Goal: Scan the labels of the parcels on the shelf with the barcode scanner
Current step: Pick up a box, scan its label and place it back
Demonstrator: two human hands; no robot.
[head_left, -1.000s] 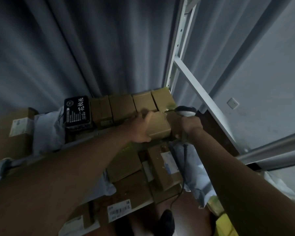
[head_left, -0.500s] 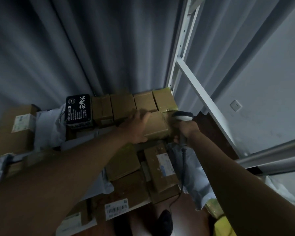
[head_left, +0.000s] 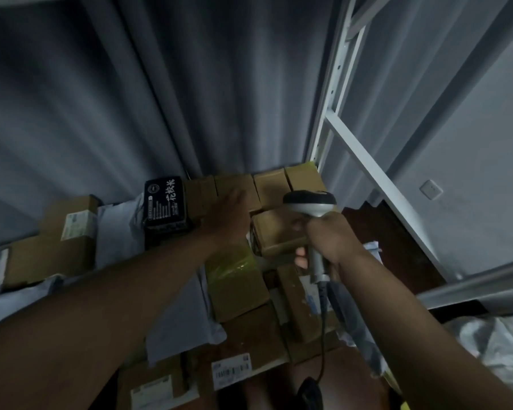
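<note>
My right hand [head_left: 326, 241] grips the handle of a grey barcode scanner [head_left: 310, 204], whose head points at a small brown box [head_left: 274, 232] on top of the pile. My left hand [head_left: 227, 217] reaches over the row of brown boxes [head_left: 268, 187] at the back of the shelf, fingers stretched out and blurred by motion, just left of the small box. Whether it touches a box I cannot tell. The scanner's cable [head_left: 323, 329] hangs down toward the floor.
A black box with white characters [head_left: 165, 202] stands left of my left hand. Labelled cartons [head_left: 74, 229], grey mailer bags [head_left: 178, 321] and a yellow-taped box [head_left: 234, 279] crowd the shelf. A white shelf upright [head_left: 335, 93] rises on the right, a dark curtain hangs behind.
My left hand has let go of the small brown box and slid left and back over the rear row. The scanner has risen and come in over the small box.
</note>
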